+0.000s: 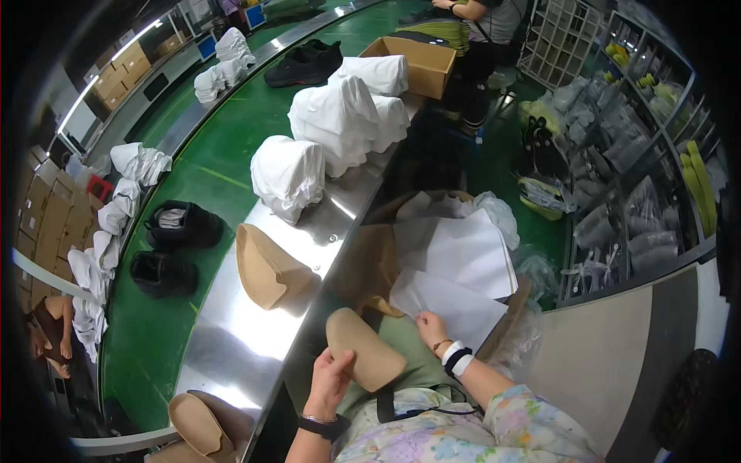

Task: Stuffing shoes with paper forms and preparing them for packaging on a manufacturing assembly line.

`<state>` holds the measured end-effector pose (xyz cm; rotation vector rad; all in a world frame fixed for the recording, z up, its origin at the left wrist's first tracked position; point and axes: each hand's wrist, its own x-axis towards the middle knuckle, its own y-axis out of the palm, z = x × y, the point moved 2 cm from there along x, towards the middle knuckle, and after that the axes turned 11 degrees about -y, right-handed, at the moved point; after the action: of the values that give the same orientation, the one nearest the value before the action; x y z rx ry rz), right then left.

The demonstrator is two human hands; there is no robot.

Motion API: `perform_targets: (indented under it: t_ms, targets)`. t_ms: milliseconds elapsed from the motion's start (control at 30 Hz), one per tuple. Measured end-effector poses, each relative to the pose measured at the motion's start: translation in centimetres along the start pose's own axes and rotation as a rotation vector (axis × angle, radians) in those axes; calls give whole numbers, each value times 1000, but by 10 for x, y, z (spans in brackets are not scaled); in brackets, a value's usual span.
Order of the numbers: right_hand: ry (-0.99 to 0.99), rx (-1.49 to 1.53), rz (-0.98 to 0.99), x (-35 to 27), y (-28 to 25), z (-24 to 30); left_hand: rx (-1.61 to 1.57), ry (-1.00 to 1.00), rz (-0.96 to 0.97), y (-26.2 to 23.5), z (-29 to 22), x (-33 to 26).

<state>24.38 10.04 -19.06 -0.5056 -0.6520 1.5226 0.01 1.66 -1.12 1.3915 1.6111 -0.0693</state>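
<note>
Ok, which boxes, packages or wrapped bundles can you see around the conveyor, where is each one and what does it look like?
Open brown cardboard box: far end of the steel ledge, rectangular, flaps up.
Stacked brown cardboard cartons: far left by the wall, several with pale labels.
White paper-wrapped bundles: on the ledge near the box, soft and rounded.
Clear plastic bags: on the grey wire rack at right, contents unclear.
White tissue sheets: in front of the person, right hand touching them.
</note>
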Motion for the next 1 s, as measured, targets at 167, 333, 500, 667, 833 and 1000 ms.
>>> perform_targets:
  t_ms: [167, 333, 500, 667, 833, 1000]
  targets:
    - [292, 529, 83, 30, -57, 39, 67, -117, 6, 5, 5, 20]
    - [-218, 419, 141, 28, -112, 134, -6, -192, 102, 20, 18, 52]
    - [-828, 193, 442, -21, -120, 186, 34, -191, 178, 26, 23, 73]
    - [-848, 217, 573, -54, -124, 208, 40, -189, 183, 25, 17, 63]
    - [-390, 278, 628, -5, -146, 220, 44, -166, 161, 8, 20, 41]
    - [-696, -176, 418, 22, -113, 181, 59, -141, 195, 24, 19, 38]
